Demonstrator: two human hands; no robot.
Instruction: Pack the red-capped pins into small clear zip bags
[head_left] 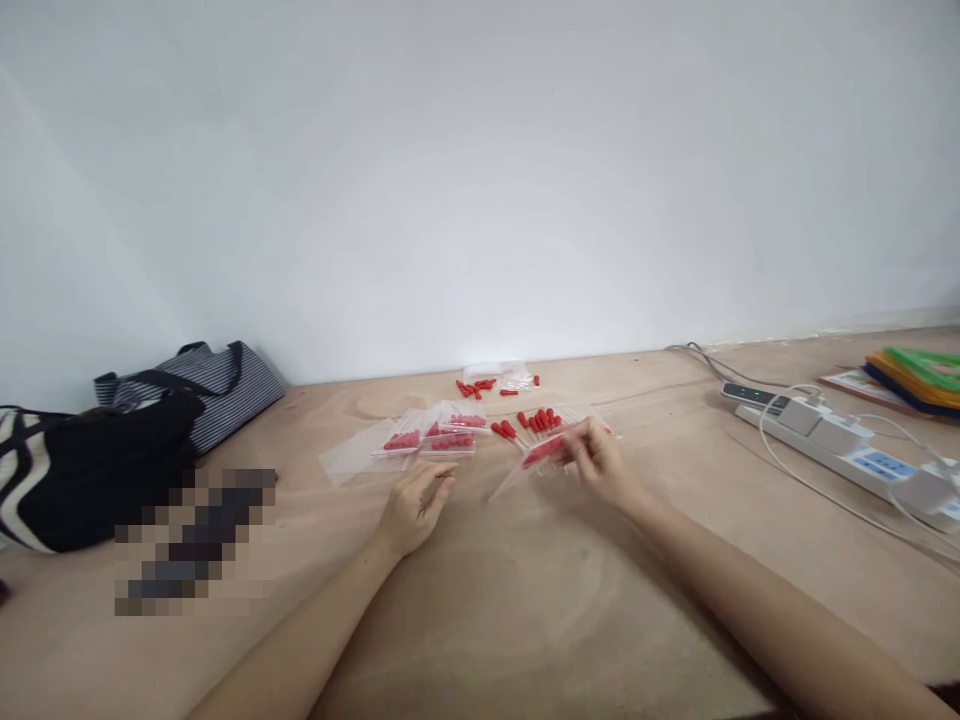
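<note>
My right hand [592, 458] pinches a clear plastic bag [541, 452] with red-tipped pieces inside, tilted above the table. My left hand [417, 505] rests by the table top, fingers loosely curved and apart, with nothing seen in it. Just beyond it lie several filled clear bags [450, 440] with red tips showing through, overlapping one another. Between the two hands and a little farther off, loose red-tipped sticks [540, 420] lie side by side. Small red caps [476, 387] are scattered near the wall beside another clear bag [495, 372].
On the left stand a black bag [105, 470] and a striped bag [232, 390], with a blurred-out dark item [202, 540] in front. To the right are a white power strip [862, 455] with cables and a stack of coloured items [919, 375]. A wall bounds the wooden table [480, 620].
</note>
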